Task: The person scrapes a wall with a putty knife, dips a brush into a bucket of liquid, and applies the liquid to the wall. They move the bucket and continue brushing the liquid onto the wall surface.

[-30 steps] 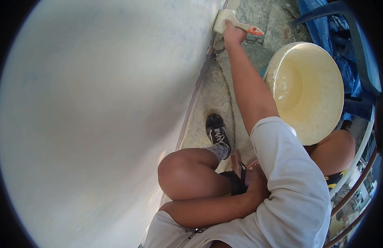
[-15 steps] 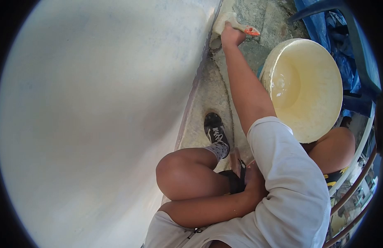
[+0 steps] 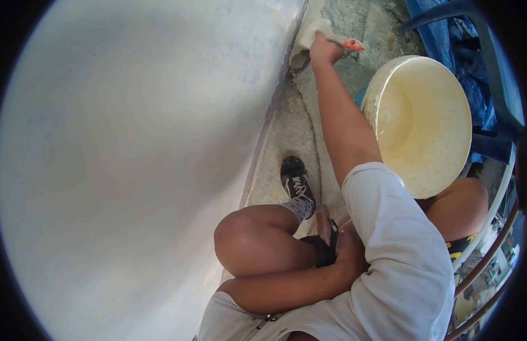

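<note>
My right hand [image 3: 326,50] reaches far forward, its fingers closed round a wide paintbrush [image 3: 338,38]. The brush has a pale, paint-covered handle with an orange-red end that points right. Its head lies close to the foot of the white wall [image 3: 149,142], by a rough pale lump with a hole. A big cream bucket [image 3: 439,165] stands tilted to the right of my right forearm, with some shiny liquid inside. My left hand [image 3: 350,241] is low between my legs, beside a black strap [image 3: 333,233]; its fingers are mostly hidden.
The wall fills the left side. Cracked concrete floor [image 3: 283,122] runs along it, with my black shoe [image 3: 297,179] on it. At right are a dark blue plastic chair [image 3: 499,74], blue sheeting [image 3: 437,40] and curved railings [image 3: 488,253].
My right hand and the paintbrush have shifted slightly right and a little down in the view. My left hand has stayed about where it was.
</note>
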`<state>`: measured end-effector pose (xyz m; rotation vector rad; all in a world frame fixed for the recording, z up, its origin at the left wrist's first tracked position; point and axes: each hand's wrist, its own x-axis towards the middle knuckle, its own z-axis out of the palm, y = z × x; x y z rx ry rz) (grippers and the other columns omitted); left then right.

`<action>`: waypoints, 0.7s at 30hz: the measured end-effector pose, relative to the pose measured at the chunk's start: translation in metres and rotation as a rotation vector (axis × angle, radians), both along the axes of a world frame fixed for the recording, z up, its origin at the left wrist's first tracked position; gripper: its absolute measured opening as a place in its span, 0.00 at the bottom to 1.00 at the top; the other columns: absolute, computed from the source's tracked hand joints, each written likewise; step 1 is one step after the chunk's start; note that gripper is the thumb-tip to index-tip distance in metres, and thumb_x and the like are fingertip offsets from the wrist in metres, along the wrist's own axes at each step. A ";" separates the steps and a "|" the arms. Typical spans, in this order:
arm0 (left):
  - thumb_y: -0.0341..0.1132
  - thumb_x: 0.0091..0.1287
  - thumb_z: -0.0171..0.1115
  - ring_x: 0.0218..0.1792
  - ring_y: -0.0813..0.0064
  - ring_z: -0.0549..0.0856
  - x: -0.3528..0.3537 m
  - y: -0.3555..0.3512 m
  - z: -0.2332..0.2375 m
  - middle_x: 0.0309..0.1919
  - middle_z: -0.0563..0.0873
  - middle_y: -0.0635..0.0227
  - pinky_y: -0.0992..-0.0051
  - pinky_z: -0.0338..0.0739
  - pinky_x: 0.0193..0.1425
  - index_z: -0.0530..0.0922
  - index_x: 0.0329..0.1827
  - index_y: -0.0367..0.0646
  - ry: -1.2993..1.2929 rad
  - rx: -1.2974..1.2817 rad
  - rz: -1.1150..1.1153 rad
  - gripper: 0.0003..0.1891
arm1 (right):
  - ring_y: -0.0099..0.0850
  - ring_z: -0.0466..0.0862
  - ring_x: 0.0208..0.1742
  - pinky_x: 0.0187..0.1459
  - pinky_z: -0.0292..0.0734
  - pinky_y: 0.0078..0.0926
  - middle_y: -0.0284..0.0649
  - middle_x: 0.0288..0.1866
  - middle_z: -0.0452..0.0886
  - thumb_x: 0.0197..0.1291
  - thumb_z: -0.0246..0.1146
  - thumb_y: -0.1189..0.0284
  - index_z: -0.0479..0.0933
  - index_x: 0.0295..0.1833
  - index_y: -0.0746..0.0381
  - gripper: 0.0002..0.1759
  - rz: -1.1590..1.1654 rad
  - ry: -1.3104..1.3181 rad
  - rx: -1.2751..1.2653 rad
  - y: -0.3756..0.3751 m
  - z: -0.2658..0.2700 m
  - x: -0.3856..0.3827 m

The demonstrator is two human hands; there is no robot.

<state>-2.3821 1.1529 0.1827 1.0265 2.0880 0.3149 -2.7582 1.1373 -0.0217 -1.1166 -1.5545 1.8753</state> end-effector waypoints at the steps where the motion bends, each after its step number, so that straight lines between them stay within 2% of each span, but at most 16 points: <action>1: 0.50 0.65 0.45 0.51 0.51 0.74 -0.001 -0.001 0.000 0.54 0.76 0.50 0.51 0.62 0.49 0.68 0.63 0.38 -0.003 -0.004 -0.002 0.29 | 0.41 0.83 0.48 0.52 0.74 0.33 0.52 0.46 0.82 0.49 0.67 0.72 0.76 0.43 0.75 0.18 -0.001 0.003 0.001 0.000 0.000 0.000; 3: 0.50 0.65 0.45 0.51 0.52 0.74 -0.002 0.000 0.000 0.54 0.76 0.50 0.51 0.62 0.49 0.68 0.63 0.38 -0.012 -0.016 -0.007 0.29 | 0.42 0.83 0.48 0.51 0.75 0.34 0.52 0.44 0.82 0.48 0.67 0.72 0.76 0.42 0.74 0.18 0.065 -0.061 0.053 0.001 -0.003 0.000; 7: 0.50 0.65 0.45 0.50 0.52 0.74 -0.002 -0.001 0.000 0.53 0.76 0.51 0.52 0.62 0.49 0.68 0.63 0.38 -0.037 -0.038 -0.013 0.29 | 0.41 0.82 0.48 0.52 0.73 0.33 0.51 0.46 0.82 0.47 0.70 0.73 0.75 0.45 0.74 0.21 0.089 -0.047 0.002 0.000 -0.011 -0.009; 13: 0.49 0.65 0.45 0.50 0.53 0.74 -0.008 -0.004 -0.002 0.52 0.76 0.51 0.53 0.62 0.48 0.69 0.62 0.38 -0.058 -0.081 -0.018 0.28 | 0.41 0.83 0.46 0.50 0.74 0.33 0.52 0.43 0.83 0.45 0.70 0.73 0.77 0.41 0.74 0.19 0.151 -0.104 0.060 -0.004 -0.007 -0.023; 15: 0.49 0.65 0.45 0.50 0.53 0.74 -0.007 -0.005 -0.002 0.52 0.76 0.51 0.53 0.62 0.48 0.69 0.62 0.38 -0.069 -0.088 -0.019 0.28 | 0.45 0.83 0.47 0.50 0.76 0.36 0.53 0.44 0.82 0.46 0.68 0.70 0.77 0.42 0.72 0.19 0.189 -0.110 0.111 -0.002 -0.003 -0.026; 17: 0.49 0.65 0.45 0.48 0.56 0.75 -0.003 -0.007 -0.004 0.51 0.77 0.53 0.57 0.63 0.46 0.70 0.60 0.39 0.034 0.075 0.212 0.27 | 0.45 0.83 0.47 0.49 0.76 0.36 0.53 0.44 0.82 0.46 0.67 0.71 0.77 0.41 0.73 0.19 0.136 -0.029 0.037 0.001 0.003 -0.023; 19: 0.49 0.65 0.45 0.48 0.56 0.75 -0.002 -0.004 -0.004 0.51 0.77 0.53 0.57 0.63 0.46 0.70 0.60 0.39 0.033 0.083 0.216 0.27 | 0.45 0.83 0.47 0.49 0.76 0.36 0.53 0.44 0.82 0.46 0.67 0.71 0.77 0.41 0.73 0.19 0.081 0.054 -0.031 0.004 0.008 -0.018; 21: 0.49 0.65 0.45 0.48 0.56 0.75 -0.001 -0.002 -0.003 0.51 0.77 0.53 0.57 0.63 0.46 0.70 0.60 0.39 0.036 0.090 0.217 0.27 | 0.43 0.83 0.48 0.51 0.74 0.35 0.52 0.45 0.82 0.45 0.69 0.73 0.77 0.43 0.74 0.20 0.092 -0.090 -0.007 0.005 0.013 -0.012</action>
